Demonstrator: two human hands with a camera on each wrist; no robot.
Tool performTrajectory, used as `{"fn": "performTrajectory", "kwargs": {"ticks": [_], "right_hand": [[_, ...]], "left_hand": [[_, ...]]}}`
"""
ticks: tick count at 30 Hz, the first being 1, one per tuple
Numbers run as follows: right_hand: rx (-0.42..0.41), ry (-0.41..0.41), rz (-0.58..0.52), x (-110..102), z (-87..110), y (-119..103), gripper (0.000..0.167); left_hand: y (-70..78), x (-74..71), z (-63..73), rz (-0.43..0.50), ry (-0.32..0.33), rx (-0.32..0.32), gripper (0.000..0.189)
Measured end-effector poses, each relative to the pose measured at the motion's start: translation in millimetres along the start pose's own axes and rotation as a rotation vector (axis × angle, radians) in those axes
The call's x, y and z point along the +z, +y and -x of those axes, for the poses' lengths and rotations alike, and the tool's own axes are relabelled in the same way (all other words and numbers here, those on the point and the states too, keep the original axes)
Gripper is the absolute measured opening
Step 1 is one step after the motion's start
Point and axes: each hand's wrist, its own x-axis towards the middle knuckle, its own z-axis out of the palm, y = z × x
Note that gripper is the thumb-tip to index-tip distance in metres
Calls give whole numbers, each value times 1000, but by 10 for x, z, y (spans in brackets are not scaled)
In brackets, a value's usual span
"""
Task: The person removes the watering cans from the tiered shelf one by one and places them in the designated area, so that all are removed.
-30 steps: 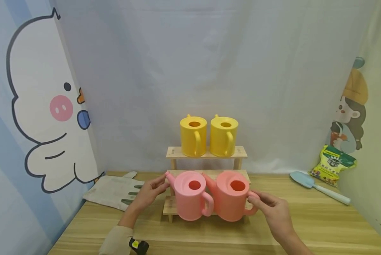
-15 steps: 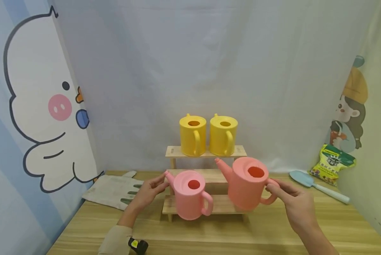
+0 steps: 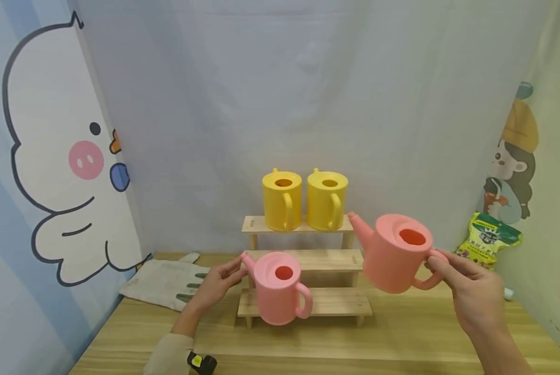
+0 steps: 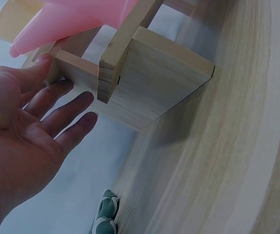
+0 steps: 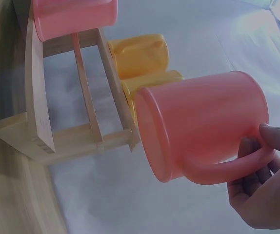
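My right hand [image 3: 479,291] grips the handle of a coral-pink watering can [image 3: 394,255]. The can is up in the air right of the stand, spout pointing left; its round base faces the right wrist view. A lighter pink watering can [image 3: 277,291] rests on the lowest step of the three-tier wooden stand [image 3: 327,301], handle to the right. At the stand's left end, my left hand [image 3: 219,284] holds the end of the middle plank, thumb [image 4: 40,68] and fingers around it, close by the pink spout. Two yellow watering cans, left [image 3: 281,203] and right [image 3: 326,203], occupy the top step.
A pale glove [image 3: 163,281] with green fingertips lies on the table left of the stand. At the far right, a green and yellow packet [image 3: 488,239] leans by the wall. My right hand mostly hides a light-blue trowel, whose handle end [image 3: 508,294] shows.
The coral watering can has been lifted off the lowest step and carried right and upward by my right hand. My left hand and the lighter pink can have stayed in place.
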Motion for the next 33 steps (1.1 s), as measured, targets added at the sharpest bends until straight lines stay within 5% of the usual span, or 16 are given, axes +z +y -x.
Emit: {"fn": "performTrajectory", "kwargs": {"ticks": [10, 17, 23, 33], "right_hand": [[19, 255, -58, -113, -118, -92, 17], [22, 450, 8, -154, -207, 57, 30], [101, 483, 112, -228, -229, 300, 29], [88, 486, 201, -195, -299, 716, 21]], "left_hand": [[-6, 10, 10, -5, 2, -7, 55], [12, 17, 9, -17, 17, -20, 55], [18, 23, 27, -10, 3, -16, 55], [14, -11, 5, -16, 21, -39, 56]]}}
